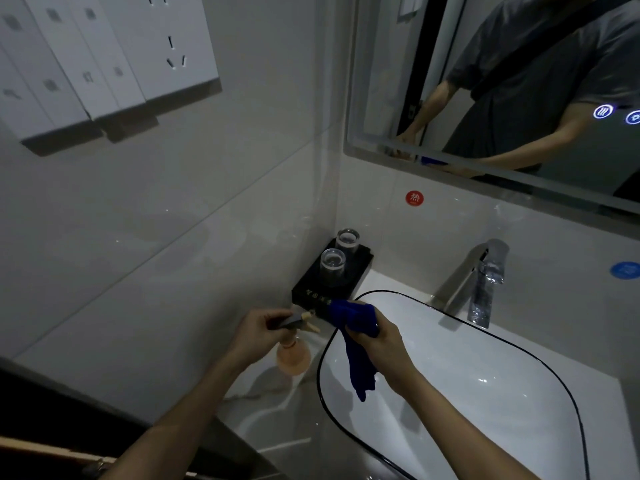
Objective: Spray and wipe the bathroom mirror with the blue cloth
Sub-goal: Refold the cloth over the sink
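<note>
My left hand (258,332) grips the head of a spray bottle (293,358) with an orange round body, held just above the counter left of the basin. My right hand (382,344) holds a bunched blue cloth (356,344) over the basin's left rim; one end of the cloth hangs down. The nozzle points toward the cloth. The bathroom mirror (519,81) hangs on the wall at the upper right and reflects a person in a grey shirt.
A white basin (485,393) with a black rim fills the lower right, with a chrome faucet (483,282) behind it. A black tray (360,271) with two glasses sits in the corner. White switches and sockets (104,57) are on the left wall.
</note>
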Demonstrator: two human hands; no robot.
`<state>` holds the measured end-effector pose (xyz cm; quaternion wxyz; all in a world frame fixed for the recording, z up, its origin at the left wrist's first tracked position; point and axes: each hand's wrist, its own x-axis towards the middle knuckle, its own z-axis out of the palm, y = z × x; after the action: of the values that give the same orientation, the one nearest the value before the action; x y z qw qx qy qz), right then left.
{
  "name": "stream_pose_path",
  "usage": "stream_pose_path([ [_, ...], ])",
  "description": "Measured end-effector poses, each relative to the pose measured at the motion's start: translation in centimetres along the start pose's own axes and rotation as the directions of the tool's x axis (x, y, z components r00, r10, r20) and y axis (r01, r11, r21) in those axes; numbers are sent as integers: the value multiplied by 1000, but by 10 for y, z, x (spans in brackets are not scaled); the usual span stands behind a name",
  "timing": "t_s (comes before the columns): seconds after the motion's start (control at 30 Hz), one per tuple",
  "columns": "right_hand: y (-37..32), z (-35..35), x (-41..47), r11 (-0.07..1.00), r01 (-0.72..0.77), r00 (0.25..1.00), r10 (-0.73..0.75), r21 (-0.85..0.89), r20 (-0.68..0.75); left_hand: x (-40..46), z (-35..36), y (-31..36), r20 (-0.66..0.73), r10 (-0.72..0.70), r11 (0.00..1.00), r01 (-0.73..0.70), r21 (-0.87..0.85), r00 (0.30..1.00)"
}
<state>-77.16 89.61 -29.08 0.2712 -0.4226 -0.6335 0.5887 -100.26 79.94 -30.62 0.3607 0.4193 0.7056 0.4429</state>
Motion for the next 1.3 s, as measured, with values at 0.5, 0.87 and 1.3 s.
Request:
stream_pose_path([
  [0.5,6,3,-5,1000,17,1000,-17,-20,2,54,6,-13,108,32,918,-72,391,994],
  [0.87,0,1,-4,1000,21,998,-21,8,-59,59,15,-20,58,-1,899,-24,438,998],
  [1.3,-41,-43,-12,992,89,955,-60,89,-290,-9,109,103,271,86,871,60,-488,959],
])
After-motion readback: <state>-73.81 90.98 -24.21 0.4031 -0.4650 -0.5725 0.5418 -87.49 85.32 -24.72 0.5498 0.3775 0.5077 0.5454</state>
